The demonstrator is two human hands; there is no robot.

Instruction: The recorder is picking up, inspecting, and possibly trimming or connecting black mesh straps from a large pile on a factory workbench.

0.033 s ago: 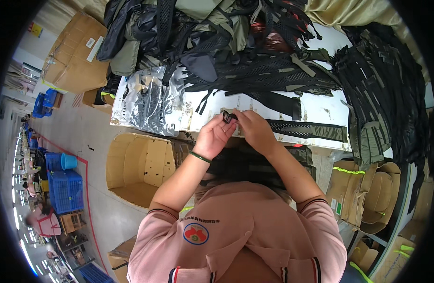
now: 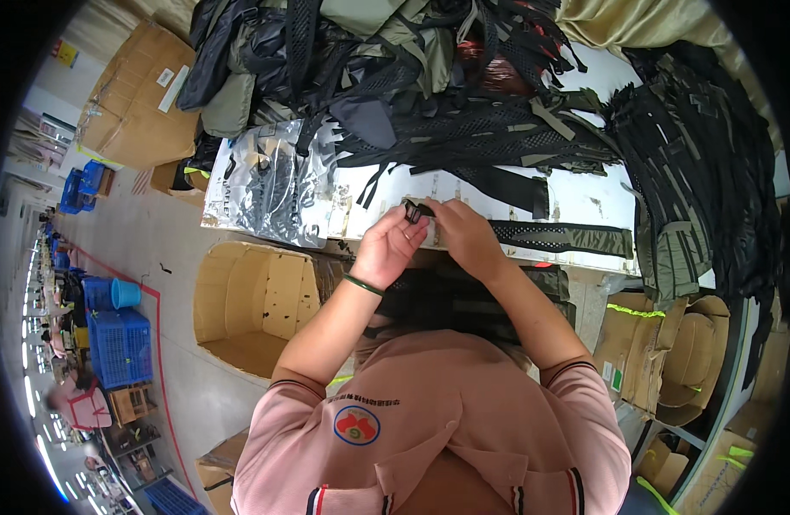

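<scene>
Over the table's near edge, my left hand (image 2: 391,245) pinches a small black plastic buckle (image 2: 413,212) between thumb and fingers. My right hand (image 2: 468,233) is closed beside it, its fingertips on the dark strap end at the buckle; the exact threading is too small to make out. From behind my right hand a black mesh strap (image 2: 519,232) with an olive end panel lies along the table edge to the right. A clear plastic bag (image 2: 279,184) with dark parts inside lies to the left of my hands.
Black and olive straps (image 2: 472,133) and backpack parts (image 2: 352,51) are heaped across the white tabletop (image 2: 429,184). More strap pieces (image 2: 691,163) hang over its right end. An open cardboard box (image 2: 258,300) stands at lower left, another box (image 2: 635,343) at right. Blue crates (image 2: 120,348) stand farther left.
</scene>
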